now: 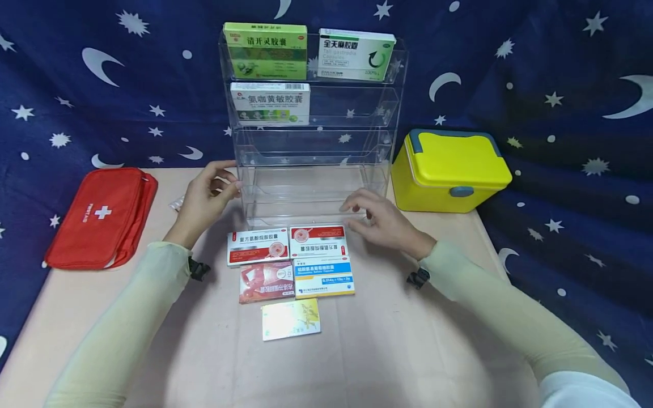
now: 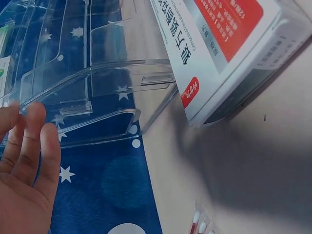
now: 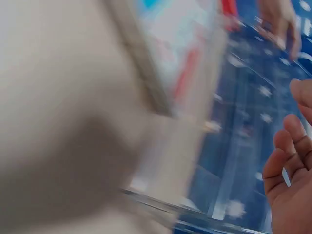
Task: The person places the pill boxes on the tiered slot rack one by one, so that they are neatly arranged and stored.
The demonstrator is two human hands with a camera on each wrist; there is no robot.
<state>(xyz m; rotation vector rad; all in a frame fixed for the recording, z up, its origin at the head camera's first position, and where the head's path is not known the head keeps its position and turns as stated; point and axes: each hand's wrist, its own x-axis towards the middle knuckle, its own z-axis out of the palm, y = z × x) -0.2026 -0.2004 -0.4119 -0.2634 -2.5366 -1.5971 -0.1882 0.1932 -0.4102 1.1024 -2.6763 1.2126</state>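
Note:
A tiered clear plastic rack (image 1: 311, 147) stands at the back of the table. My left hand (image 1: 206, 195) is at its left side, thumb and fingertips right at the edge; in the left wrist view the fingers look fairly straight. Near the rack's lower right front is my right hand (image 1: 380, 218), fingers loosely bent, nothing held. Medicine boxes lie before the rack: two red-and-white boxes (image 1: 257, 246), a pink-red box (image 1: 267, 281), a blue-and-white box (image 1: 324, 277) and a yellow-white box (image 1: 291, 319). A green box (image 1: 266, 52) and two white boxes (image 1: 355, 55) fill upper tiers.
A red first aid pouch (image 1: 99, 218) lies at the left. At the right back stands a yellow box with a blue-grey handle (image 1: 453, 173). A small packet of swabs (image 2: 199, 224) lies by the left hand. A dark blue star-and-moon cloth (image 1: 153, 73) hangs behind.

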